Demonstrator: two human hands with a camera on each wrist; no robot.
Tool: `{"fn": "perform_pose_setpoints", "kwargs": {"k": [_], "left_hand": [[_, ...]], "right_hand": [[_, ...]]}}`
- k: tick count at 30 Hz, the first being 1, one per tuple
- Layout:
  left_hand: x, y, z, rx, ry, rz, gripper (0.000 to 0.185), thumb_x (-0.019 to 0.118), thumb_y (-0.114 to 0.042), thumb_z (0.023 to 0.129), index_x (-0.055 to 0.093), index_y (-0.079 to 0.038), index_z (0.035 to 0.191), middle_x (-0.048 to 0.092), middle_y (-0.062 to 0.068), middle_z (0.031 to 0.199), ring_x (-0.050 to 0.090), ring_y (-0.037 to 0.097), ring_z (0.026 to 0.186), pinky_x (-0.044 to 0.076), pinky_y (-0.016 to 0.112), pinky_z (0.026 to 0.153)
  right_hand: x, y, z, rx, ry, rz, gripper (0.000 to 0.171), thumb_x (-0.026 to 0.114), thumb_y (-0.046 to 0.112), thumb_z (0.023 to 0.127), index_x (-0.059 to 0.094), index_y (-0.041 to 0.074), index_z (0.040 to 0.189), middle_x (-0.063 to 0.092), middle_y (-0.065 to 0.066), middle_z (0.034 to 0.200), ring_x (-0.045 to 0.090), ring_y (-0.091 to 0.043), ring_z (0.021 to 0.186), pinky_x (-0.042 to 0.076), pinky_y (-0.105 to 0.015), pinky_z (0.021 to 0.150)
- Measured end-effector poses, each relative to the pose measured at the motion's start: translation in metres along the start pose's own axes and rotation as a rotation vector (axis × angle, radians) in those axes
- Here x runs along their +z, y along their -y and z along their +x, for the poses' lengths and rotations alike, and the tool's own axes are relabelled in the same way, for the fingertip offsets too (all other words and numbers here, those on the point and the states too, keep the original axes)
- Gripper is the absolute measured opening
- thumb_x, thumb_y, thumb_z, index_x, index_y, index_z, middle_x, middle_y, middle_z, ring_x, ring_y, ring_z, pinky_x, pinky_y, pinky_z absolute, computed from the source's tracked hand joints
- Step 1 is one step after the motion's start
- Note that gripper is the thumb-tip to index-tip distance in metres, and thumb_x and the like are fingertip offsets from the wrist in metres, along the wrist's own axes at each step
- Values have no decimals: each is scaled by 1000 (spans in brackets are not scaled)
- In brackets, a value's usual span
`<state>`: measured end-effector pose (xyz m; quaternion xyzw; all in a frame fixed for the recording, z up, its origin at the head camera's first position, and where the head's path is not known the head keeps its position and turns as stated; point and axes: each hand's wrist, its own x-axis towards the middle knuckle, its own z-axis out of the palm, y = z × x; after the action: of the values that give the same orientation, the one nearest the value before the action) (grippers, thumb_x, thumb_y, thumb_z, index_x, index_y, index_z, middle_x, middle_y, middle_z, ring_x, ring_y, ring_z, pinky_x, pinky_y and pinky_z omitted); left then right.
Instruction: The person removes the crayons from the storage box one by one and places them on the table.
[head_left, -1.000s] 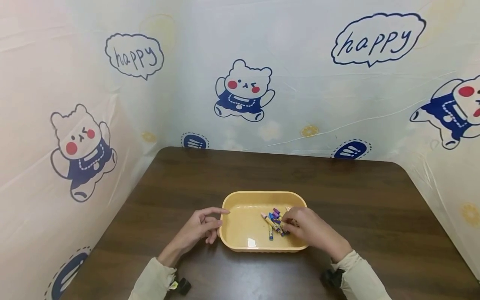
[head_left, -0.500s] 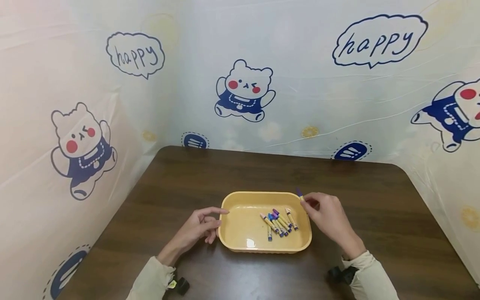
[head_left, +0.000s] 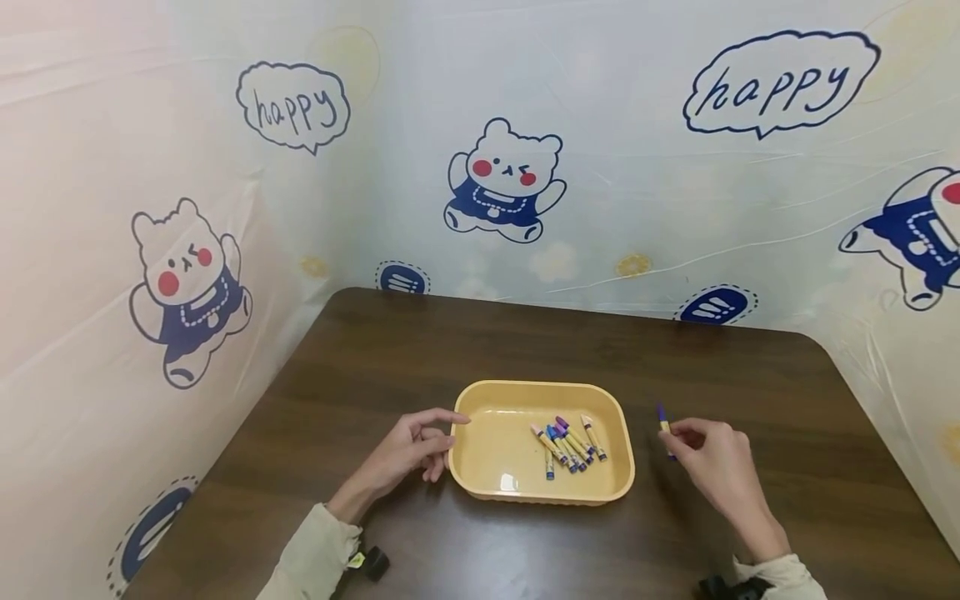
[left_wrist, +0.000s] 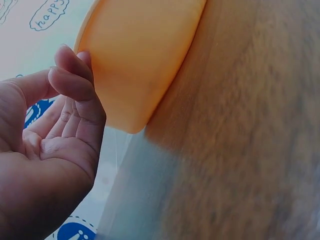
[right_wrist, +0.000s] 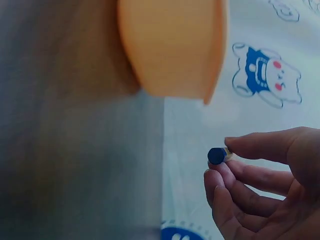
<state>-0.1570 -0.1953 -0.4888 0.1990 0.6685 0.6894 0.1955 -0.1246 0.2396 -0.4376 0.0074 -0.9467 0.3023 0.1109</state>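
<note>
In the head view my right hand (head_left: 716, 467) pinches a crayon (head_left: 662, 415) with a blue-purple tip and a yellow wrapper. It is held over the table, to the right of a shallow yellow tray (head_left: 540, 499). The right wrist view shows the crayon's dark blue flat end (right_wrist: 216, 156) between thumb and fingers. Against the tray's left end, my left hand (head_left: 412, 450) grips the rim, its index finger reaching over the edge and its other fingers curled outside. Several crayons (head_left: 576, 447) lie in a loose pile in the tray's right half.
Everything stands on a dark brown wooden table (head_left: 420, 350). A pale curtain (head_left: 615, 183) printed with bears and "happy" bubbles encloses its back and sides. A small black device (head_left: 375, 563) sits at the left wrist.
My right hand has lifted a crayon out of the tray's pile and carried it right, past the tray's right rim, then lower. The left hand has stayed at the tray's left end.
</note>
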Motion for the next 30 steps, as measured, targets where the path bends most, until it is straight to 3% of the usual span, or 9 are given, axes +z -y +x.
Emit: {"fn": "perform_pose_setpoints", "kwargs": {"k": [4, 12, 30], "left_hand": [[1, -2, 2, 3, 1, 9, 37, 56, 1, 98, 50, 11, 134, 51, 41, 73, 54, 14, 50, 48, 24, 46], [-1, -1, 0, -15, -3, 4, 38, 57, 1, 98, 50, 10, 134, 54, 34, 72, 55, 14, 51, 49, 23, 48], [0, -1, -1, -9, -8, 8, 37, 57, 1, 98, 50, 11, 133, 51, 41, 74, 55, 13, 51, 48, 23, 47]], "right_hand": [[-1, -17, -13, 96, 86, -10, 16, 78, 22, 85, 76, 6, 86, 72, -2, 76, 64, -14, 66, 47, -29, 56], [-2, -36, -25, 201, 243, -23, 19, 75, 26, 87, 71, 7, 83, 65, 2, 72, 55, -15, 63, 43, -31, 54], [27, -19, -29, 156, 210, 1, 22, 80, 27, 83, 68, 9, 78, 62, 6, 65, 55, -10, 55, 43, -27, 50]]}}
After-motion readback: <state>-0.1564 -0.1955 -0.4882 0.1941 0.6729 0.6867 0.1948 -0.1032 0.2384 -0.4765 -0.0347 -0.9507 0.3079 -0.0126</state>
